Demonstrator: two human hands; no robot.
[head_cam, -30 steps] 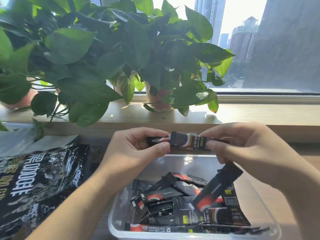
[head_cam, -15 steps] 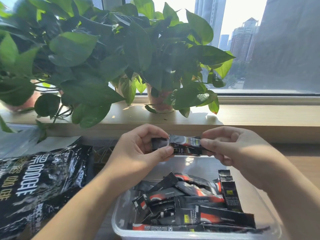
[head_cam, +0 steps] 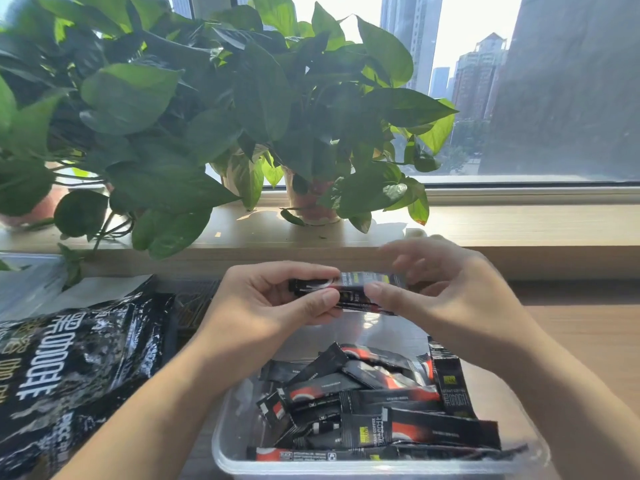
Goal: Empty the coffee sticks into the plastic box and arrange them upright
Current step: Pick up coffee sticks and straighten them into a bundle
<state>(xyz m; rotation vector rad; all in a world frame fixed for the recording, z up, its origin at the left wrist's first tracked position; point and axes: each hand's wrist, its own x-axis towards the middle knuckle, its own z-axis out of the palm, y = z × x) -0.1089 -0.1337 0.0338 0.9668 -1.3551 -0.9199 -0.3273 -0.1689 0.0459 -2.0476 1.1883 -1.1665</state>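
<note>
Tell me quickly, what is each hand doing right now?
Left hand: pinches one end of a small bundle of coffee sticks.
Right hand: at the bundle's other end, thumb on it; blurred, so its grip cannot be told.

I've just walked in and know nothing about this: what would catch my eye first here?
The big leafy plants on the windowsill fill the top of the view. In the middle, the left hand pinches a small bundle of coffee sticks, with the blurred right hand at its other end, above a clear plastic box of jumbled sticks. A shiny black bag lies to the left.
</note>
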